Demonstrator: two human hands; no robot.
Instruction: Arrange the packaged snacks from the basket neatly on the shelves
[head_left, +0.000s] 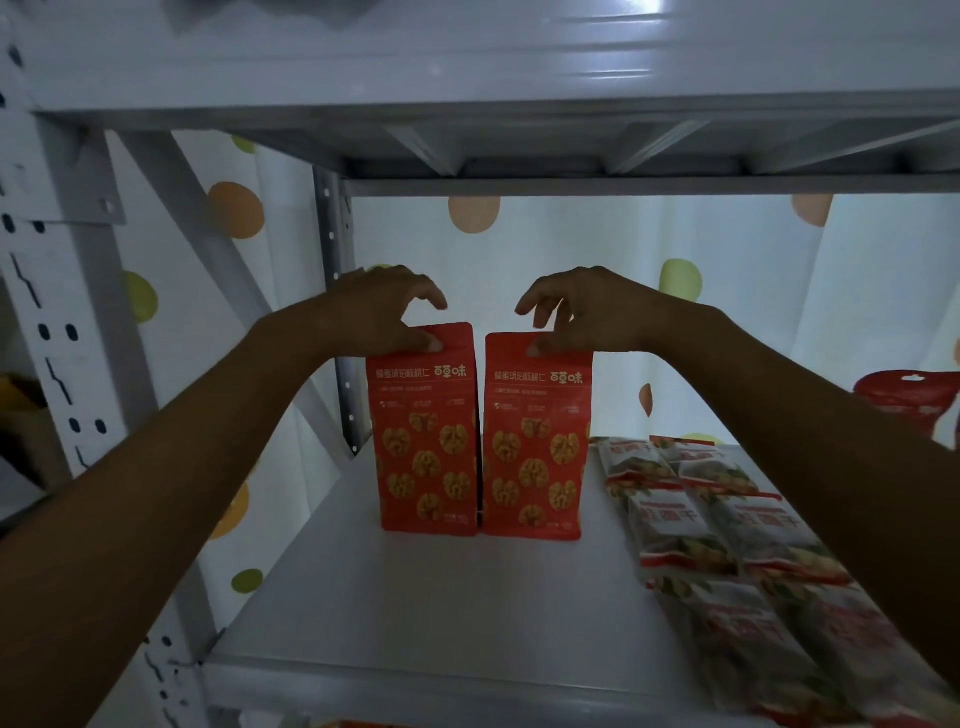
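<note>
Two hands (384, 312) (587, 312) pinch upright red bags (426, 447) (535, 452), seemingly touching, on shelf (415, 603).

Upright side by side mid-shelf (415, 597), left pouch (426, 431) and right pouch (535, 441), almost touching, pinched at the top by left hand (384, 312) and right hand (576, 312). To their right, flat packets (717, 519) in rows from far to near, with another pouch (904, 400) upright at far right. Overhead, the upper shelf (519, 104); behind everything, the curtain (571, 249).
</note>
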